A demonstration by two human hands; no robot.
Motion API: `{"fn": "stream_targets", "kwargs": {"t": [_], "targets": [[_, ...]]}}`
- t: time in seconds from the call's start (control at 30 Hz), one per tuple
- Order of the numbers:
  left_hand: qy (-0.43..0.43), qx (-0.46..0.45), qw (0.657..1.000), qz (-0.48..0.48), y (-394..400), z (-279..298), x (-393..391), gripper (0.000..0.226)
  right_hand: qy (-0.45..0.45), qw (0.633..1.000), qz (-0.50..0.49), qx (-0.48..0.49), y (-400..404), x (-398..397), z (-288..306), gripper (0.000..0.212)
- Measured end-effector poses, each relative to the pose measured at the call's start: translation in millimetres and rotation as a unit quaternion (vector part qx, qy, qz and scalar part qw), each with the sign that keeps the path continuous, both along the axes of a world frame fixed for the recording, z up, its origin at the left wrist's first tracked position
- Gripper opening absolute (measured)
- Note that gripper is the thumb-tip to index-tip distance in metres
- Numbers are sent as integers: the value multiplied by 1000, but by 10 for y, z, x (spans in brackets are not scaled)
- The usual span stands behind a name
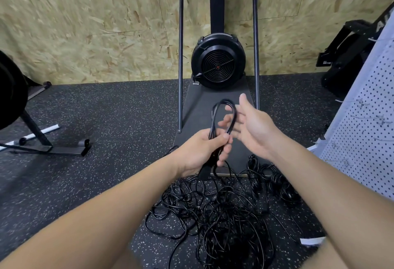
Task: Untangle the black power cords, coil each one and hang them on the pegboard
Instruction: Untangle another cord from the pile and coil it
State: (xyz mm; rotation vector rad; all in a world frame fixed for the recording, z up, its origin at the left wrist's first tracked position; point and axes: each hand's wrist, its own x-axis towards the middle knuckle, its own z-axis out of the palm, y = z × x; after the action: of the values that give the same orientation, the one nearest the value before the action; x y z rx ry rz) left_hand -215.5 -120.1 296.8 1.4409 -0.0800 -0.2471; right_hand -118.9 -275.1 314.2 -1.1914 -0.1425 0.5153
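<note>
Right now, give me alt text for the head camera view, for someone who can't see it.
A person's left hand grips a looped black power cord while the open right hand reaches toward the loop. Below lies a tangled pile of cords on the speckled floor, with a white pegboard at right.

Gym: speckled rubber floor, fan machine

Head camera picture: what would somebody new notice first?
First, the left hand gripping a looped black cord in the middle, with the right hand open beside it. Below lies a big cord tangle on the speckled floor. Behind stands a round black fan.
</note>
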Motion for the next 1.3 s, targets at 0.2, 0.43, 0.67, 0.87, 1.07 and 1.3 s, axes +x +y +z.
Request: {"fn": "stream_targets", "kwargs": {"t": [0.2,0.43,0.67,0.87,1.07,1.3], "targets": [[-10,-38,992,116,160,4,158,16,-121,932,226,-257,-29,-81,-376,32],[-12,-77,979,188,416,15,258,15,-263,781,332,-460,-23,-120,-575,23],[-3,45,973,226,647,-133,275,19,-357,841,189,-360,-96,-83,-215,7],[74,96,980,156,257,-79,103,69,-425,827,33,-366,82,-274,-117,26],[68,-30,990,118,17,-5,23,67,-330,820,-49,-465,89,-290,-77,60],[46,-69,988,131,151,27,59,66,-226,908,70,-346,-226,14,-175,49]]}}
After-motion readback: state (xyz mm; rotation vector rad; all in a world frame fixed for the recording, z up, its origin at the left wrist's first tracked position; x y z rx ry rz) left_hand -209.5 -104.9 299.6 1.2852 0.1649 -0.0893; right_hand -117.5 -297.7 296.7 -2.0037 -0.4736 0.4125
